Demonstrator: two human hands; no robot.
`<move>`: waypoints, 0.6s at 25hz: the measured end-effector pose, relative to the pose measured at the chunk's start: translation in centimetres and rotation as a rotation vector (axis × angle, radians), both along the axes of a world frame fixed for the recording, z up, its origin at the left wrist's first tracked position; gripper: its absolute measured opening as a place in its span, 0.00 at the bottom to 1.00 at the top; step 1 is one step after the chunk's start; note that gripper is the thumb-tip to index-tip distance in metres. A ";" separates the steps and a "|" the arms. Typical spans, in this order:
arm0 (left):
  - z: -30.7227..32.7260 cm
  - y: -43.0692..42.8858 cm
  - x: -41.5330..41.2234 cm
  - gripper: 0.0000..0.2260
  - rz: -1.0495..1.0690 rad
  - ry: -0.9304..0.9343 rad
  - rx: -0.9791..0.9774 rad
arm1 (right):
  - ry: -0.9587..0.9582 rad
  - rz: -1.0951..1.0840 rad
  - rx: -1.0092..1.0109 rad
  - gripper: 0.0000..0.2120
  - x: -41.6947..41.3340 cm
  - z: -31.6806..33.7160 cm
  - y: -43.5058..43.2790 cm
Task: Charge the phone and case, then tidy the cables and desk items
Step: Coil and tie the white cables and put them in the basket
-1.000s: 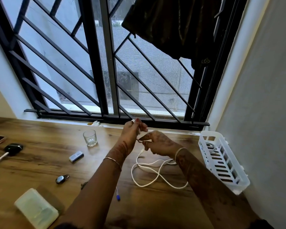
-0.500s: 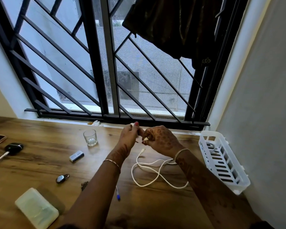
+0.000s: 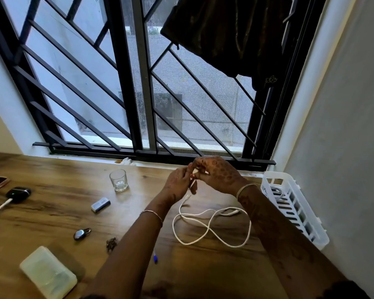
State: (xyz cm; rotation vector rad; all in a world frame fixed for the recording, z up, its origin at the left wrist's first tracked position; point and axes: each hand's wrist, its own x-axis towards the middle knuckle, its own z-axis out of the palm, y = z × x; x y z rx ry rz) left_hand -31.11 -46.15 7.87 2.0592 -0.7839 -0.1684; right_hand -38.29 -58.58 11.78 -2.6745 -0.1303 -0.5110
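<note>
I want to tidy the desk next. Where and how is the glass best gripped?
Wrap fingers round the side wall of the glass, coming from the near side: it stands upright, straight-walled, with bare desk before it.

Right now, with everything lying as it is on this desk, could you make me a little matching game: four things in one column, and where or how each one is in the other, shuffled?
Things:
1. glass tumbler
2. black charging case
3. white basket
4. loose white cable

Places or states:
A. against the right wall
B. one end pinched between the left hand and the right hand
C. plugged in, at the far left of the desk
D. upright near the window sill

Pairs: 1-D, 2-C, 3-A, 4-B.
</note>
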 end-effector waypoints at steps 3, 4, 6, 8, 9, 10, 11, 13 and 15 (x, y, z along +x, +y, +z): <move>0.4 0.2 -0.2 0.28 -0.057 0.144 -0.099 | 0.012 0.042 0.128 0.06 0.3 -0.5 -1.0; 0.5 0.3 -0.4 0.28 -0.081 0.257 -0.186 | 0.028 0.047 0.225 0.06 0.4 -0.7 -1.0; 0.6 0.3 -0.7 0.30 -0.090 0.431 -0.297 | 0.079 0.038 0.441 0.04 0.4 -1.1 -0.9; 0.4 0.1 -0.8 0.29 -0.053 0.510 -0.305 | 0.071 0.015 0.523 0.03 0.7 -1.5 -0.8; 0.4 0.1 -0.9 0.27 -0.028 0.523 -0.304 | 0.055 0.009 0.533 0.03 0.7 -1.6 -0.7; 0.3 0.0 -1.0 0.26 -0.006 0.531 -0.324 | 0.038 0.002 0.543 0.03 0.8 -1.7 -0.5; 0.2 -0.1 -1.0 0.25 0.013 0.542 -0.369 | 0.024 -0.007 0.569 0.03 0.8 -1.7 -0.4; 0.1 -0.1 -1.1 0.22 0.044 0.571 -0.508 | 0.003 -0.029 0.668 0.03 0.9 -1.7 -0.3; 0.1 -0.2 -1.3 0.17 0.102 0.562 -0.613 | 0.012 -0.053 0.821 0.03 0.8 -1.7 -0.3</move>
